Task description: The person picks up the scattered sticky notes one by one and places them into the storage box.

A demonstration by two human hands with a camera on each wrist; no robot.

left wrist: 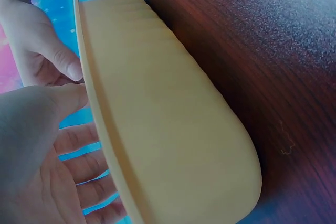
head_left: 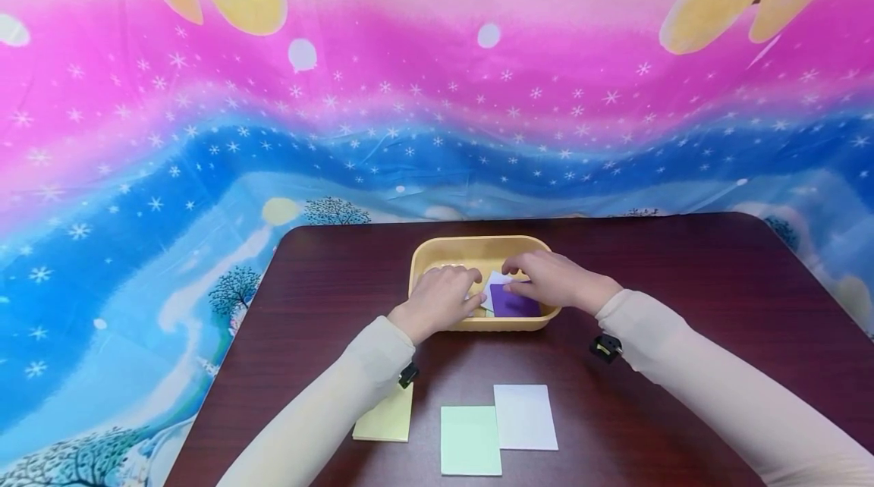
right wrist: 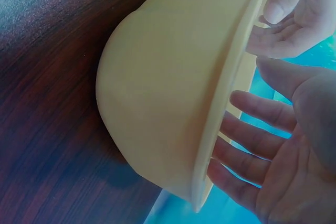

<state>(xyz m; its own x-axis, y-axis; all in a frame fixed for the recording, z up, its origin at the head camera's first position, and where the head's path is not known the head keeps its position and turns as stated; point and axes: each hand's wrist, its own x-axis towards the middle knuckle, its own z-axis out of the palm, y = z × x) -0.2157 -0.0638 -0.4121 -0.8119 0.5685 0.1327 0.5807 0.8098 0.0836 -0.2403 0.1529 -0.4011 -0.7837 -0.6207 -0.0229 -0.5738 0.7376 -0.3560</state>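
A yellow plastic basket (head_left: 482, 325) stands near the far side of the table. My left hand (head_left: 440, 297) reaches over its left part, fingers spread and dipping past the rim. My right hand (head_left: 556, 280) comes over the right end with relaxed, parted fingers, its thumb overlapping a purple square of paper (head_left: 514, 305) in the head view. Beside the purple square lies a white piece of paper (head_left: 488, 294), partly covered. Both wrist views show the basket's outer wall (left wrist: 157, 98), which hides the fingertips inside. Neither hand visibly grips anything.
Closer to me on the dark wooden table (head_left: 655, 426) lie a pale yellow paper pad (head_left: 385, 419), a light green pad (head_left: 471, 441) and a white pad (head_left: 526, 417). The left forearm covers part of the yellow one. A patterned cloth (head_left: 437, 92) hangs behind the table.
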